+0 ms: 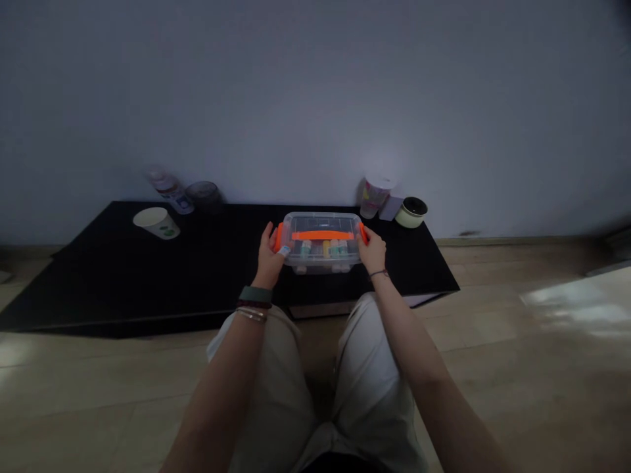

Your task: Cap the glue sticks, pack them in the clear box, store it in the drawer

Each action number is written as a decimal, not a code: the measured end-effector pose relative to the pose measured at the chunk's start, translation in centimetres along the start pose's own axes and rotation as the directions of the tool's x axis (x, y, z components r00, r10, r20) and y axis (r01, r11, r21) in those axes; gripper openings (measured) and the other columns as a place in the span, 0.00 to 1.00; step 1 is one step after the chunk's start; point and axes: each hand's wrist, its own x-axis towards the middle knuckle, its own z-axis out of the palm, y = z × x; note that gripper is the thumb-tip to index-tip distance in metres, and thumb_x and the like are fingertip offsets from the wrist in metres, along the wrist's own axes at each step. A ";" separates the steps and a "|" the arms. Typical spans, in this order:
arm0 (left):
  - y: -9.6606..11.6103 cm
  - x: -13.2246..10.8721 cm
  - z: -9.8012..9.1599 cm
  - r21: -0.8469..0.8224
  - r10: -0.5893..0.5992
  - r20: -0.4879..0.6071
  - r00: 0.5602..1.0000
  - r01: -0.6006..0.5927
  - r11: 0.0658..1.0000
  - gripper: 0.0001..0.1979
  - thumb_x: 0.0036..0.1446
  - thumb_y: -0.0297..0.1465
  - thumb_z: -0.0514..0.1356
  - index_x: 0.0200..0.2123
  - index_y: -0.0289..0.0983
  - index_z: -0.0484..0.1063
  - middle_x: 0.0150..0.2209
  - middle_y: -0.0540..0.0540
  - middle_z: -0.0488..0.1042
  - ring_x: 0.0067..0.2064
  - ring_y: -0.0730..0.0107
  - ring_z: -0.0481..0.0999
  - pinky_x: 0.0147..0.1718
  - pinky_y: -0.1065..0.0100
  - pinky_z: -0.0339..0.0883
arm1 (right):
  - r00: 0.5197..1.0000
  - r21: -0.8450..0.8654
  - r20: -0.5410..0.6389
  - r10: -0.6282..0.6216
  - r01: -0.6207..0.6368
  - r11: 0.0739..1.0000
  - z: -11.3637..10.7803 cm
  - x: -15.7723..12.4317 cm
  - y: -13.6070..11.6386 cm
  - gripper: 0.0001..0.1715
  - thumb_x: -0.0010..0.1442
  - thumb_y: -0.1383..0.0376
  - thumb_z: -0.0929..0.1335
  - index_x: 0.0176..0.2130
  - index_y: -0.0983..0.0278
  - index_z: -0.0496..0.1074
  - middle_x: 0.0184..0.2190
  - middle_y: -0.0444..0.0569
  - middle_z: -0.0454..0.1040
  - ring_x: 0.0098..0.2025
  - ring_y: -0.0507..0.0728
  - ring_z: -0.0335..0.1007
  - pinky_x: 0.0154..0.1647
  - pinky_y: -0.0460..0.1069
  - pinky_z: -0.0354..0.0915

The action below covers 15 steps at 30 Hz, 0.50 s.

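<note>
A transparent plastic storage box with an orange carry handle across its lid sits on the black low table. Orange latches mark its two short ends. My left hand grips the left end at the latch, and my right hand holds the right end. Through the lid I see several small bottles or tubes in pale green, yellow and other colours. Their exact kind is hard to tell in the dim light.
A white paper cup lies on its side at the table's left. A blurred bottle and dark glass stand behind it. A patterned cup, lilac card and pale bowl stand back right, against the wall.
</note>
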 end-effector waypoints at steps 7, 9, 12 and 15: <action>-0.2 -0.1 0.2 0.093 -0.007 -0.055 0.998 0.012 0.996 0.39 0.52 0.32 0.67 0.67 0.36 0.60 0.69 0.35 0.59 0.68 0.49 0.61 0.67 0.53 0.55 | 1.000 -0.020 0.016 -0.005 0.006 1.000 0.0 0.3 -0.2 0.26 0.65 0.60 0.64 0.60 0.63 0.71 0.56 0.56 0.75 0.55 0.66 0.73 0.56 0.60 0.67; -0.1 -0.2 0.3 0.115 0.007 -0.051 0.999 -0.001 0.993 0.37 0.53 0.31 0.66 0.66 0.35 0.63 0.68 0.36 0.61 0.67 0.50 0.62 0.67 0.53 0.55 | 1.000 -0.037 0.026 -0.007 0.007 0.999 0.0 0.3 -0.3 0.26 0.66 0.60 0.63 0.60 0.63 0.71 0.56 0.56 0.75 0.55 0.67 0.73 0.56 0.60 0.67; 0.3 -0.2 0.4 0.153 0.026 -0.055 0.998 -0.017 0.988 0.33 0.54 0.29 0.65 0.64 0.35 0.66 0.68 0.38 0.61 0.68 0.53 0.61 0.68 0.55 0.52 | 0.999 -0.061 0.031 -0.013 0.014 0.998 0.0 0.4 -0.4 0.27 0.67 0.60 0.63 0.61 0.64 0.70 0.57 0.57 0.74 0.55 0.67 0.73 0.56 0.60 0.67; 0.6 -0.1 0.6 0.201 0.082 -0.026 0.996 -0.075 0.977 0.28 0.54 0.27 0.64 0.59 0.34 0.72 0.67 0.38 0.63 0.70 0.53 0.58 0.70 0.57 0.46 | 0.999 -0.085 0.029 -0.026 0.029 0.996 0.2 0.5 -0.6 0.26 0.67 0.61 0.62 0.61 0.65 0.70 0.55 0.59 0.75 0.53 0.67 0.74 0.56 0.60 0.66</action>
